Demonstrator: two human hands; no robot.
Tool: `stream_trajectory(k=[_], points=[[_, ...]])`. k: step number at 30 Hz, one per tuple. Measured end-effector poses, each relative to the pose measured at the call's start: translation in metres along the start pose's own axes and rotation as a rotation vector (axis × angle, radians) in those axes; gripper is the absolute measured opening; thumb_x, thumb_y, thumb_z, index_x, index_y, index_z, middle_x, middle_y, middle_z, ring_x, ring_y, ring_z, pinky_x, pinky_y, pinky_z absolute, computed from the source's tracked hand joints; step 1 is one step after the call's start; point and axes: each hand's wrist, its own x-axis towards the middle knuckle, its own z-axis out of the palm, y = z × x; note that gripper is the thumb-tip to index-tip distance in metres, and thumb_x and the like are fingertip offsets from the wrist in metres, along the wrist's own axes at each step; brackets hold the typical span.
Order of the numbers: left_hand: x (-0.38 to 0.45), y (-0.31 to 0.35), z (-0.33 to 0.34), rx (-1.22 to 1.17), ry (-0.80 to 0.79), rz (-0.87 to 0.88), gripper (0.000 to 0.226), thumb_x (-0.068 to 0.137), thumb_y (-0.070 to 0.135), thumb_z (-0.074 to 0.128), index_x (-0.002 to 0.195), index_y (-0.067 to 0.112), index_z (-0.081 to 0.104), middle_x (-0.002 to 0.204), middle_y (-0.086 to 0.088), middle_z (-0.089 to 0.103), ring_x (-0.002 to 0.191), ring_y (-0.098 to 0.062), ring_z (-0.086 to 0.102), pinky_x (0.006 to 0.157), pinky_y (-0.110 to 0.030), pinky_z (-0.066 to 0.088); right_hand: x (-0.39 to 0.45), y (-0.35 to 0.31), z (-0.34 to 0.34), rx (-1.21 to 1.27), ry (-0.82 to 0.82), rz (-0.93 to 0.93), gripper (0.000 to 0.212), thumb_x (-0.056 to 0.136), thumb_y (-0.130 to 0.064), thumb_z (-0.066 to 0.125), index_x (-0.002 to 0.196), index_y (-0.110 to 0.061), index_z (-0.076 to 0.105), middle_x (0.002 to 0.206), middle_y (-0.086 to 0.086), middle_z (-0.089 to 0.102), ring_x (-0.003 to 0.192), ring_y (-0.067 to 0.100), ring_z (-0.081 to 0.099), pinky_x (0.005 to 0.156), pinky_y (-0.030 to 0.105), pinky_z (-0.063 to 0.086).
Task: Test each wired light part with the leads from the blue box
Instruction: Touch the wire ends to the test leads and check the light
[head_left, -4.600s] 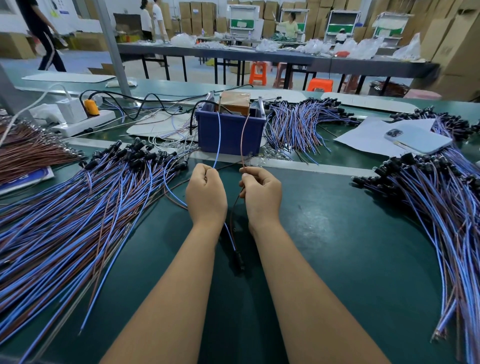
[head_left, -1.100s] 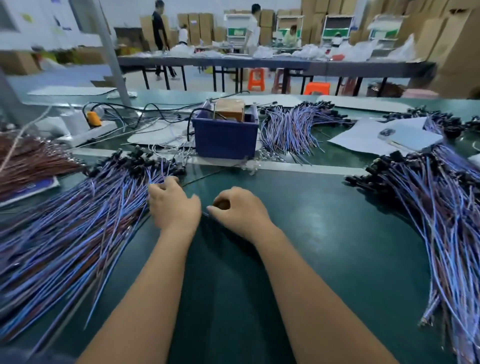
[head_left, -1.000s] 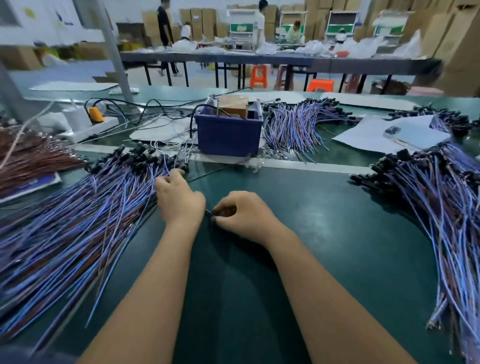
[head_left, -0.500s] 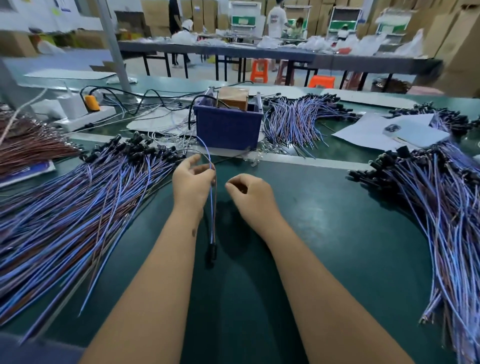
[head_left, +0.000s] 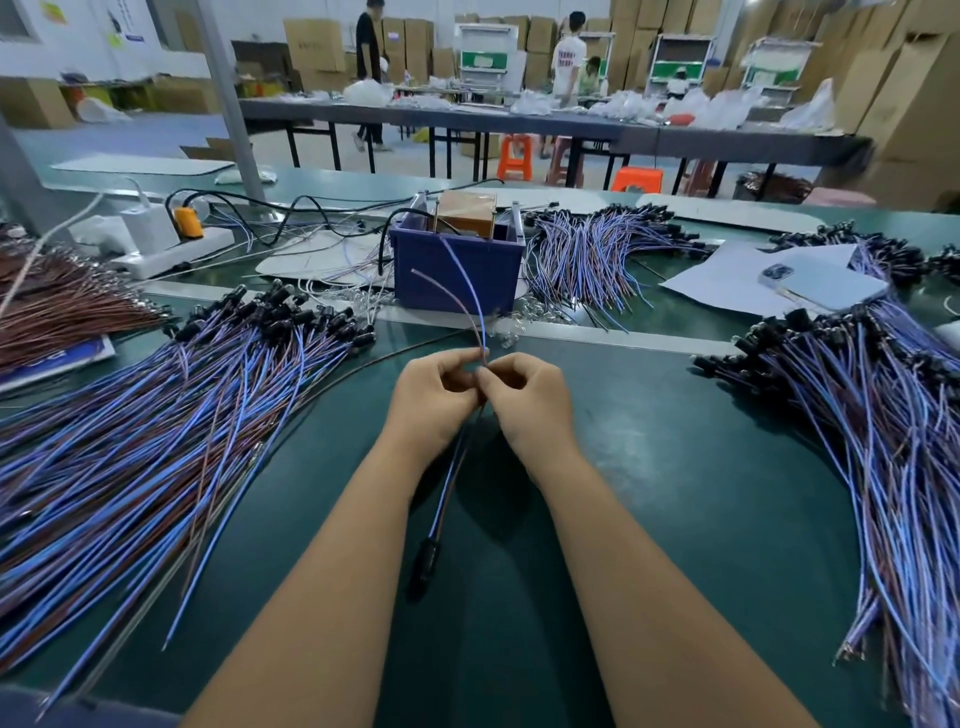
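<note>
My left hand (head_left: 434, 400) and right hand (head_left: 524, 397) each pinch the wired light part (head_left: 447, 478) against the leads (head_left: 470, 291). Its black head hangs near me, so I can watch it.

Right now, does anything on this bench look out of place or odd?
One thing stands out mildly: a phone lies on the white paper, close to the right wire pile, among work parts. Otherwise both hands pinch one part's wires, and nothing looks spilled or damaged.

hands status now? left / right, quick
Left hand: closed, pinching the wired light part's wires.
Right hand: closed, pinching at the same wires where the leads meet them.
</note>
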Motion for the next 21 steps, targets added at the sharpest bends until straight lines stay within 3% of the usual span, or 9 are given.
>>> stream_trajectory(k=[2,4,9,12,15,18,21], points=[[0.002,-0.003,-0.002,0.023,0.016,0.008,0.029,0.083,-0.004,0.067,0.108,0.009,0.072,0.064,0.002,0.066,0.059,-0.001,0.052,0.063,-0.017,0.048,-0.001,0.000,-0.002,-0.001,0.047,-0.027,0.013,0.086,-0.014,0.068,0.075,-0.020,0.067,0.066,-0.010,0.063,0.058,-0.003,0.053,0.060,0.012,0.041],[0.006,-0.006,-0.006,0.000,0.115,-0.043,0.023,0.083,0.001,0.070,0.101,0.014,0.074,0.054,0.014,0.057,0.051,0.002,0.048,0.061,-0.016,0.045,-0.001,-0.001,-0.006,0.034,0.134,-0.032,0.017,0.089,-0.015,0.065,0.074,-0.022,0.063,0.064,-0.008,0.061,0.056,-0.001,0.050,0.056,0.010,0.039],[0.013,-0.014,-0.017,-0.145,0.349,-0.146,0.022,0.086,0.007,0.068,0.101,0.023,0.070,0.066,0.008,0.057,0.062,-0.009,0.052,0.075,-0.034,0.053,0.003,-0.002,-0.015,0.213,0.272,0.092,0.018,0.095,-0.021,0.058,0.078,-0.026,0.060,0.055,-0.006,0.060,0.051,0.008,0.045,0.054,0.025,0.039],[0.016,-0.019,-0.019,-0.111,0.425,-0.114,0.027,0.087,0.010,0.066,0.114,0.013,0.071,0.067,0.011,0.058,0.062,-0.007,0.049,0.069,-0.021,0.050,0.003,-0.002,-0.016,0.231,0.285,0.121,0.017,0.096,-0.021,0.058,0.080,-0.026,0.061,0.052,-0.007,0.059,0.056,0.012,0.051,0.057,0.028,0.041],[0.016,-0.020,-0.018,-0.085,0.418,-0.086,0.028,0.090,0.012,0.064,0.118,0.012,0.069,0.068,0.014,0.058,0.061,-0.003,0.048,0.059,-0.007,0.042,0.004,-0.001,-0.014,0.189,0.255,0.143,0.016,0.096,-0.021,0.056,0.081,-0.024,0.061,0.052,-0.007,0.059,0.053,0.008,0.051,0.057,0.026,0.041],[0.014,-0.020,-0.016,-0.048,0.353,-0.092,0.027,0.091,0.017,0.062,0.117,0.017,0.070,0.071,0.012,0.061,0.065,-0.005,0.049,0.060,-0.013,0.042,0.004,0.000,-0.014,0.140,0.219,0.159,0.016,0.096,-0.020,0.055,0.082,-0.019,0.063,0.050,-0.006,0.060,0.044,0.001,0.045,0.054,0.024,0.038],[0.014,-0.019,-0.014,-0.016,0.330,-0.117,0.025,0.089,0.017,0.062,0.112,0.020,0.073,0.061,0.024,0.064,0.055,0.002,0.047,0.056,-0.013,0.041,0.003,-0.001,-0.013,0.089,0.206,0.150,0.017,0.095,-0.019,0.054,0.080,-0.019,0.063,0.048,-0.007,0.060,0.040,0.000,0.043,0.052,0.024,0.036]])
